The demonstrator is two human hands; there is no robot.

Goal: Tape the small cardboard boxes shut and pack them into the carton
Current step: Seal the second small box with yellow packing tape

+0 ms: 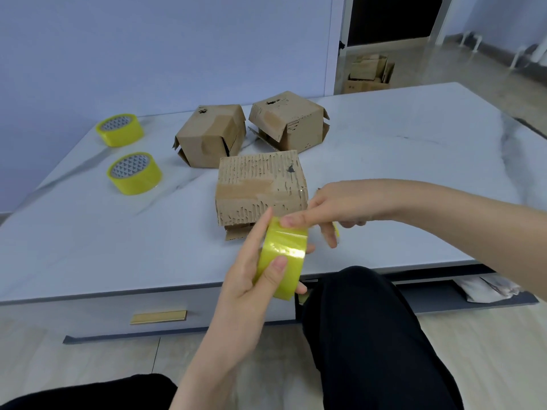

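Left hand (251,279) grips glossy yellow tape roll (284,250), thumb across its band. Right hand (322,214) loose, holding nothing, straight forefinger touching roll's top. Torn brown cardboard box (260,184) just behind, on white marble table (88,238).

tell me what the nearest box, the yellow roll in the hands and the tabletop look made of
Nearest brown box: corrugated cardboard, matt; its outer paper is torn off, baring ribbed flutes. Yellow roll of tape: likely thin plastic film, glossy and translucent, catching highlights. White tabletop: marble-look with grey veins, smooth low sheen; real stone or a printed surface, cannot tell.
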